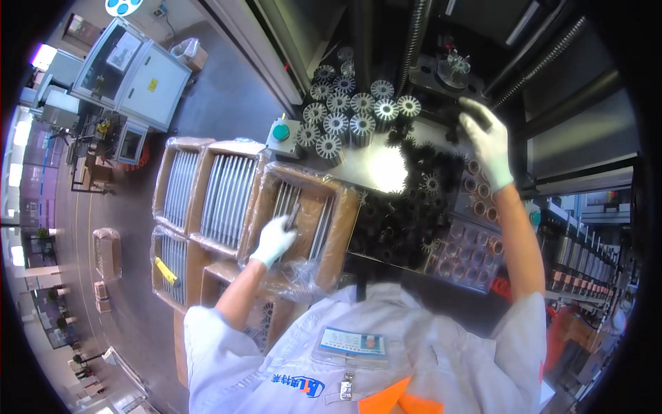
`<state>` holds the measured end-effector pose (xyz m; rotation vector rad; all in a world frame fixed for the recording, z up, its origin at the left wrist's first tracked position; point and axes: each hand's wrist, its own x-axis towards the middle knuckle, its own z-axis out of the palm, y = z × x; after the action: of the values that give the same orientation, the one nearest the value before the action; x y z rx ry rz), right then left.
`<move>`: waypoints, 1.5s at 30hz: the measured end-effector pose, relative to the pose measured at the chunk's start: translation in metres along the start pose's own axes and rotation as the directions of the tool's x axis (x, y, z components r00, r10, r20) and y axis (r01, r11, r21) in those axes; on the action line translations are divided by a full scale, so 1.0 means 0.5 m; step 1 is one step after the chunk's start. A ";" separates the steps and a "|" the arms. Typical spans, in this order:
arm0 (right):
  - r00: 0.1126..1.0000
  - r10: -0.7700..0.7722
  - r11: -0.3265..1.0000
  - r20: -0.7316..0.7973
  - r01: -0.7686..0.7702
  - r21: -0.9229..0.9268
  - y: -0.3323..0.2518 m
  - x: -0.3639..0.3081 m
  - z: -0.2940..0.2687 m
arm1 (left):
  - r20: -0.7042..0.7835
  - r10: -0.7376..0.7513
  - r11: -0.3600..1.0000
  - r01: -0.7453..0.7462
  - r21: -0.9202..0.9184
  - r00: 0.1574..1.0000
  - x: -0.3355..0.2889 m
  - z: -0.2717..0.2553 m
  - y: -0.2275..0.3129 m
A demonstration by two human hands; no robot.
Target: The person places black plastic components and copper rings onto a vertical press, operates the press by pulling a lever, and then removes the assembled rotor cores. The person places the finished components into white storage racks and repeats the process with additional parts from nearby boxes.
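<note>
My left hand (276,239), in a white glove, is closed around a metal shaft (293,216) that sticks out beyond the fingers. It is over a cardboard box (347,221) lined with clear plastic, where more metal shafts (321,231) lie in rows. At the right, my gloved right hand (488,141) reaches toward the machine, fingers apart and slightly curled, with nothing visible in them. Beyond its fingertips stands a round metal fixture (453,70). Slotted silver rotor cores (336,124) stand grouped on the machine's table, left of the right hand.
Dark slotted parts (407,207) crowd the table's near part. Clear trays of copper-coloured rings (465,255) lie below my right forearm. More boxes of shafts (227,200) stand at left, one bearing a yellow tool (166,272). A green-button control box (281,132) sits at the table's left edge.
</note>
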<state>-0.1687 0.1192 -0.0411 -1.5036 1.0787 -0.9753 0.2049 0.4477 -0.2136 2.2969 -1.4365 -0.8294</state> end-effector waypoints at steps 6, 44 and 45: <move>0.973 -0.208 0.969 -0.102 0.190 -0.157 -0.014 0.148 -0.033 | 0.191 0.098 0.925 -0.019 -0.378 0.977 -0.076 -0.030 -0.030; 0.918 -0.367 0.491 0.153 0.331 -0.806 -0.059 -0.063 -0.147 | -0.382 0.527 0.319 -0.593 -0.739 0.759 0.450 -0.158 0.990; 0.928 -0.336 0.467 0.158 0.310 -0.828 -0.052 -0.115 -0.179 | -0.377 0.540 0.301 -0.591 -0.749 0.753 0.440 -0.169 1.020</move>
<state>-0.2654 0.1532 -0.0031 -2.5985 1.4192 -0.7139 -0.0342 0.0180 0.0583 0.9301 -1.2485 -0.9118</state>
